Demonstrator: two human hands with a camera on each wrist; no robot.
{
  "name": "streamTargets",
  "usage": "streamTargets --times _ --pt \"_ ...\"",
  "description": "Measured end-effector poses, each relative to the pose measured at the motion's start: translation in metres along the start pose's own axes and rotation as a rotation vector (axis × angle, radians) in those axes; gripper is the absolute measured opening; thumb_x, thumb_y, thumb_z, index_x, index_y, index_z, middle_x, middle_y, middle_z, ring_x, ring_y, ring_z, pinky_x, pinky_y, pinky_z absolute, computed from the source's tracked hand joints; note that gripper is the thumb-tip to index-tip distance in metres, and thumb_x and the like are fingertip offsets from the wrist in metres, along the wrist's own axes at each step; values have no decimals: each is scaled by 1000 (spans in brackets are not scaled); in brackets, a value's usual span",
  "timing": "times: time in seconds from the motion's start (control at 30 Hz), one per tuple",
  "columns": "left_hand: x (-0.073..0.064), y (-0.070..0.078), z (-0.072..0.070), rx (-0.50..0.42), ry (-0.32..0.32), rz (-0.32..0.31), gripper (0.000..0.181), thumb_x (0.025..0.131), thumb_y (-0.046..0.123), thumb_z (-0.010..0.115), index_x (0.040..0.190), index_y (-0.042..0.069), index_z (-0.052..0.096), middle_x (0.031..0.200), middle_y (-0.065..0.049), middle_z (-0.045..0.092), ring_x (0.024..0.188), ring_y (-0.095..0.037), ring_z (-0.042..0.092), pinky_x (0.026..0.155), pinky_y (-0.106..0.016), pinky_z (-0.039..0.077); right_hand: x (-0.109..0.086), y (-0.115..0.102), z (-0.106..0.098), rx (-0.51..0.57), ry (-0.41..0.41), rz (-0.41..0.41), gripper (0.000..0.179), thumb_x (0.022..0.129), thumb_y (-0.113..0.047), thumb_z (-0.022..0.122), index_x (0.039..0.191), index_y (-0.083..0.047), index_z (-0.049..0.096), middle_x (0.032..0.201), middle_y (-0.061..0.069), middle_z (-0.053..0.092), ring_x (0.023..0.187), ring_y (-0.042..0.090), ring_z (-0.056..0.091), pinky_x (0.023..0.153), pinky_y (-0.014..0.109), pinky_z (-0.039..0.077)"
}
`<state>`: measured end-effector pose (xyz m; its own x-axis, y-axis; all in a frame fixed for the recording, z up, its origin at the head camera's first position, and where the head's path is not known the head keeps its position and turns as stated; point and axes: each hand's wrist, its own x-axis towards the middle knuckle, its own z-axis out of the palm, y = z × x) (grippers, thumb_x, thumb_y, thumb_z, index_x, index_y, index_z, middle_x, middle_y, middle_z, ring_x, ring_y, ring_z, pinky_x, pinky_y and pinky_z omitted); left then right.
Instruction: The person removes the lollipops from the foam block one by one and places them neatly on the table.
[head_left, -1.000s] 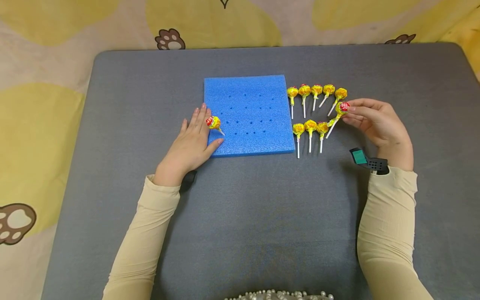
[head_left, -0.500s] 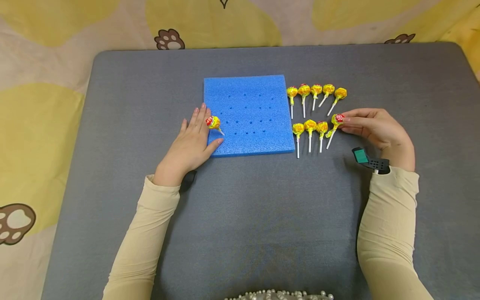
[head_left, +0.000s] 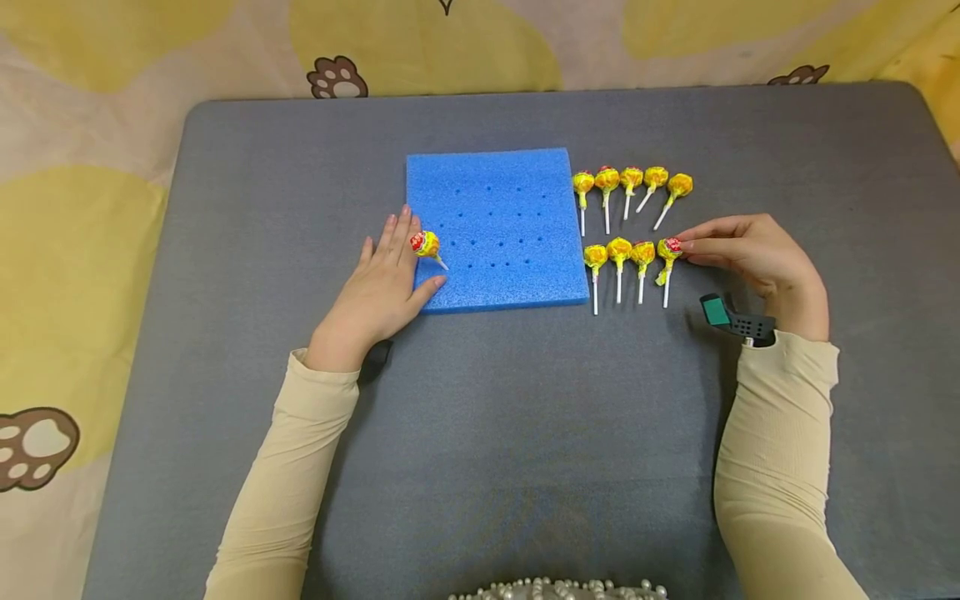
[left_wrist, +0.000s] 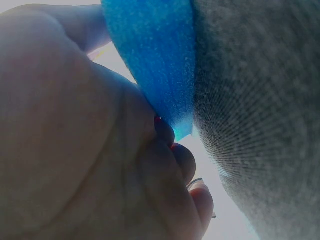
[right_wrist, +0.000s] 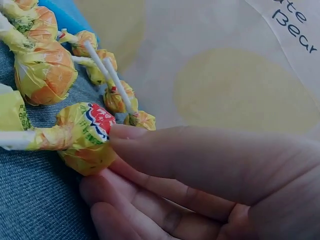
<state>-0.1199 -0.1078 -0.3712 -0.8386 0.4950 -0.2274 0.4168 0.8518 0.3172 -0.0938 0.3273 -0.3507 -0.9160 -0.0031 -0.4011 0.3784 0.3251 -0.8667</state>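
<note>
A blue foam board [head_left: 510,290] with rows of small holes lies on the grey table. My left hand [head_left: 378,283] rests on its left edge, fingers straight. Close to those fingers, a yellow-wrapped lollipop [head_left: 429,244] stands tilted with its stick toward the foam. My right hand [head_left: 761,258] pinches the head of another lollipop [head_left: 667,248] between thumb and fingers, at the right end of the near row. Its stick points toward the person. In the right wrist view, the thumb presses beside the red logo on that lollipop [right_wrist: 85,135].
Several lollipops lie in a far row [head_left: 632,177] right of the board. A near row [head_left: 619,249] lies below it, beside the held one. Patterned yellow cloth [head_left: 495,50] hangs behind the table [head_left: 480,433]. A black wrist mount [head_left: 742,323] sits at the right wrist.
My right hand has brought its lollipop down toward the person and slightly left, from beside the far row to the end of the near row; its stick has straightened. The left hand stays still.
</note>
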Motion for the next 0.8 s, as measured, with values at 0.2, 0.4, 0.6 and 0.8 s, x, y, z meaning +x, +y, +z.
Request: streamTargets --times 0.2,0.4,0.6,0.8 --pt "0 0 0 -5 -1 2 81 99 45 38 148 -2 -5 155 -13 -16 142 -26 -14 112 -51 -2 1 1 -1 -76 1 10 10 86 -18 70 94 -16 76 90 -10 70 84 6 65 72 18 51" --pt "0 0 1 -1 -3 1 81 99 46 38 148 -1 -5 155 -13 -16 142 -26 -14 112 -50 -2 0 2 -2 -146 5 27 14 85 -21 71 97 -16 75 89 -10 70 80 10 62 68 22 52" --pt "0 0 0 -2 -9 -1 81 99 45 38 148 -2 -5 155 -13 -17 142 -25 -15 112 -51 -2 -1 1 -1 -167 -3 34 13 84 -22 72 96 -17 75 87 -9 70 77 12 62 67 24 52" --pt "0 0 0 -6 -8 -1 80 99 46 38 148 -2 -4 155 -12 -17 141 -25 -15 112 -51 -2 -3 -1 -1 -141 -6 31 13 84 -20 73 96 -16 75 87 -10 70 78 10 62 67 23 51"
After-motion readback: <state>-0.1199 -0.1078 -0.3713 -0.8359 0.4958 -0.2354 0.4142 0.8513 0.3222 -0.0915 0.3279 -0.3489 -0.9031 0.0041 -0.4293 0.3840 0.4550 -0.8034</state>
